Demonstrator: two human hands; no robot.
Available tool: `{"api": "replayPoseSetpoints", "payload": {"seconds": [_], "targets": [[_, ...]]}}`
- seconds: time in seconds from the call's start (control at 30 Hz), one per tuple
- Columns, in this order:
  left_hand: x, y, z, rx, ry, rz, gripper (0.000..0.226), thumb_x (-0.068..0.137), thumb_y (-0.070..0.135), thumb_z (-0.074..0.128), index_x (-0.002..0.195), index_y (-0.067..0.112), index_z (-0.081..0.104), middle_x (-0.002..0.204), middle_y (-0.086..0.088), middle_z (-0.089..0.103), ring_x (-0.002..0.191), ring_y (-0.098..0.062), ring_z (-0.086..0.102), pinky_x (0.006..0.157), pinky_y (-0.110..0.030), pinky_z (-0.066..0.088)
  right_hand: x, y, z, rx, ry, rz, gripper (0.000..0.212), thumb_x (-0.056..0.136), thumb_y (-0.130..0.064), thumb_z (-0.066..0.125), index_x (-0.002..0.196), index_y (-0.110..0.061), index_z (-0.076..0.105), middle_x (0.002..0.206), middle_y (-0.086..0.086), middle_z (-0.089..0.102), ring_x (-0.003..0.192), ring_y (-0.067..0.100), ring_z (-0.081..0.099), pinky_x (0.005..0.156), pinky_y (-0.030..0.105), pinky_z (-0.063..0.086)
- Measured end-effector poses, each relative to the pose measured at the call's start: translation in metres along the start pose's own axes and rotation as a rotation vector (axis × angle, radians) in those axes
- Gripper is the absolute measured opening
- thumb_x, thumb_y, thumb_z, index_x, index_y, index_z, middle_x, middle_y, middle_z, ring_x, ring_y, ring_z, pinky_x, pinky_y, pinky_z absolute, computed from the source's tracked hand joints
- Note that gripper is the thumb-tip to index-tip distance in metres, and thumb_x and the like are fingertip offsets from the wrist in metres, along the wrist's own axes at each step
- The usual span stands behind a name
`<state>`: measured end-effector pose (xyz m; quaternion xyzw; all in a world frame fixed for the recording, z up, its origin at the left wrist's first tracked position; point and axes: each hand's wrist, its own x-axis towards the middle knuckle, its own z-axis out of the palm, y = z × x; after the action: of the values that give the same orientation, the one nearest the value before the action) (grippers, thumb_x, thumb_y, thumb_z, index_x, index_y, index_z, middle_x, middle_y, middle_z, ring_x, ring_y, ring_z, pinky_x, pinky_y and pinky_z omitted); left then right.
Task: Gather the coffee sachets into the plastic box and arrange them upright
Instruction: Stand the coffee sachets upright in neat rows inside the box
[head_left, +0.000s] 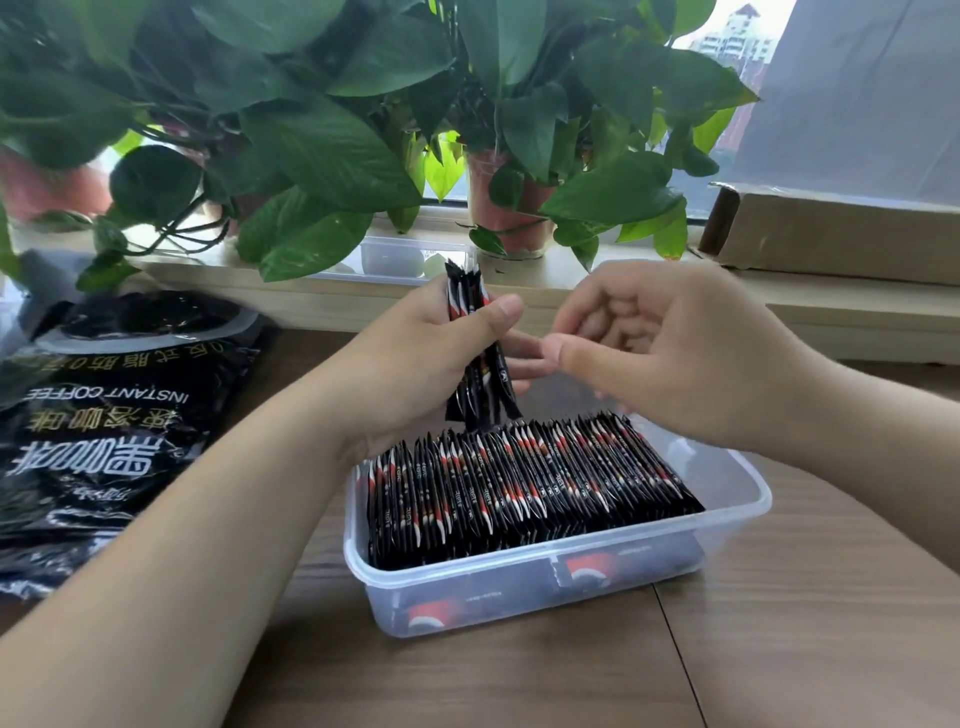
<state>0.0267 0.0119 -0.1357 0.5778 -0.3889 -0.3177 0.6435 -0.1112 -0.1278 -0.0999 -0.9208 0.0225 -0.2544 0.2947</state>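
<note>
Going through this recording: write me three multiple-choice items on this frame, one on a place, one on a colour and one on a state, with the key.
1. Where does the black coffee bag lie?
A) on the table, left of the plastic box
B) inside the box
C) on the windowsill

2. What colour are the coffee sachets standing in the box?
A) plain green
B) black with red and white marks
C) yellow

3. What is the left hand doing?
A) lying flat on the wood
B) gripping a bundle of sachets above the box
C) holding a leaf

Key: 1 A, the bag lies flat on the wood beside the box. 2 B, the whole row shows black packs with red-white marks. 3 B, thumb and fingers wrap the bundle.
</note>
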Motion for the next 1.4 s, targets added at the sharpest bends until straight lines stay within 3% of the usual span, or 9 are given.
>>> {"api": "replayPoseSetpoints", "payload": {"seconds": [0.17, 0.3, 0.57, 0.7, 0.83, 0.93, 1.1, 1.27, 1.4], "targets": [[-0.007, 0.009, -0.001, -0.152, -0.052, -0.031, 0.033, 0.092, 0.033, 0.055, 0.096, 0.003, 0.066, 0.079, -0.013, 0.072, 0.068, -0.023, 0.070, 0.060, -0.035, 0.061, 0.005, -0.011, 0.031, -0.028, 0.017, 0.025, 0.023, 0.075, -0.038, 0.082, 0.084, -0.021, 0.070, 0.059, -0.008, 0.062, 0.056, 0.010, 0.067, 0.061, 0.027, 0.056], [-0.008, 0.009, -0.002, -0.183, -0.112, -0.020, 0.039, 0.088, 0.033, 0.055, 0.107, 0.001, 0.063, 0.087, -0.015, 0.073, 0.074, -0.025, 0.072, 0.067, -0.039, 0.063, 0.009, -0.010, 0.034, 0.023, 0.042, 0.044, 0.021, 0.077, -0.028, 0.080, 0.077, -0.009, 0.071, 0.059, 0.005, 0.067, 0.058, 0.028, 0.068, 0.059, 0.047, 0.058], [-0.003, 0.002, -0.002, -0.022, -0.035, -0.005, 0.043, 0.099, 0.033, 0.057, 0.120, -0.004, 0.051, 0.108, -0.031, 0.065, 0.094, -0.035, 0.063, 0.085, -0.051, 0.048, -0.002, -0.021, 0.035, -0.108, 0.028, 0.043, 0.047, 0.076, -0.047, 0.076, 0.060, -0.006, 0.057, 0.051, 0.008, 0.058, 0.047, 0.019, 0.056, 0.051, 0.029, 0.043], [-0.006, 0.007, 0.001, -0.057, -0.039, -0.041, 0.044, 0.094, 0.033, 0.055, 0.118, -0.003, 0.051, 0.096, -0.019, 0.064, 0.078, -0.024, 0.067, 0.068, -0.037, 0.058, -0.001, -0.016, 0.036, -0.023, 0.018, 0.075, 0.031, 0.083, -0.027, 0.073, 0.067, -0.002, 0.065, 0.059, 0.015, 0.063, 0.063, 0.035, 0.062, 0.062, 0.043, 0.055], [-0.009, 0.010, 0.003, -0.028, -0.016, -0.034, 0.042, 0.096, 0.029, 0.054, 0.114, -0.008, 0.053, 0.087, -0.019, 0.064, 0.079, -0.032, 0.064, 0.078, -0.053, 0.055, 0.000, -0.011, 0.032, 0.065, -0.009, 0.170, 0.018, 0.082, -0.021, 0.067, 0.076, -0.006, 0.074, 0.069, 0.017, 0.070, 0.073, 0.041, 0.066, 0.065, 0.054, 0.058], [-0.004, 0.012, 0.000, -0.039, 0.095, -0.028, 0.020, 0.105, 0.019, 0.044, 0.106, 0.002, 0.055, 0.077, -0.011, 0.074, 0.061, -0.025, 0.072, 0.062, -0.040, 0.062, 0.000, -0.008, 0.020, 0.052, -0.026, 0.204, 0.011, 0.083, -0.018, 0.068, 0.078, -0.015, 0.078, 0.069, 0.012, 0.073, 0.067, 0.037, 0.068, 0.067, 0.042, 0.061], [0.009, 0.009, -0.019, 0.048, 0.510, 0.042, 0.017, 0.105, 0.022, 0.045, 0.089, 0.017, 0.049, 0.055, -0.002, 0.058, 0.034, -0.014, 0.044, 0.042, -0.025, 0.043, 0.004, -0.011, -0.010, -0.216, -0.455, 0.158, 0.016, 0.083, -0.027, 0.074, 0.097, -0.034, 0.076, 0.077, -0.011, 0.073, 0.069, 0.008, 0.067, 0.069, 0.022, 0.052], [0.014, 0.005, -0.023, 0.030, 0.514, 0.065, 0.028, 0.101, 0.037, 0.054, 0.080, 0.020, 0.044, 0.051, 0.006, 0.040, 0.037, -0.010, 0.032, 0.038, -0.020, 0.028, 0.021, -0.027, 0.007, -0.243, -0.988, 0.171, 0.024, 0.084, -0.025, 0.077, 0.103, -0.032, 0.064, 0.085, -0.014, 0.076, 0.080, 0.008, 0.070, 0.072, 0.017, 0.050], [0.014, 0.002, -0.022, 0.049, 0.487, 0.078, 0.031, 0.100, 0.038, 0.055, 0.079, 0.020, 0.041, 0.050, 0.007, 0.037, 0.037, -0.011, 0.031, 0.039, -0.019, 0.026, 0.026, -0.030, 0.044, -0.253, -1.107, 0.098, 0.017, 0.084, -0.015, 0.076, 0.100, -0.022, 0.073, 0.083, -0.004, 0.078, 0.075, 0.010, 0.073, 0.073, 0.025, 0.061]]}}
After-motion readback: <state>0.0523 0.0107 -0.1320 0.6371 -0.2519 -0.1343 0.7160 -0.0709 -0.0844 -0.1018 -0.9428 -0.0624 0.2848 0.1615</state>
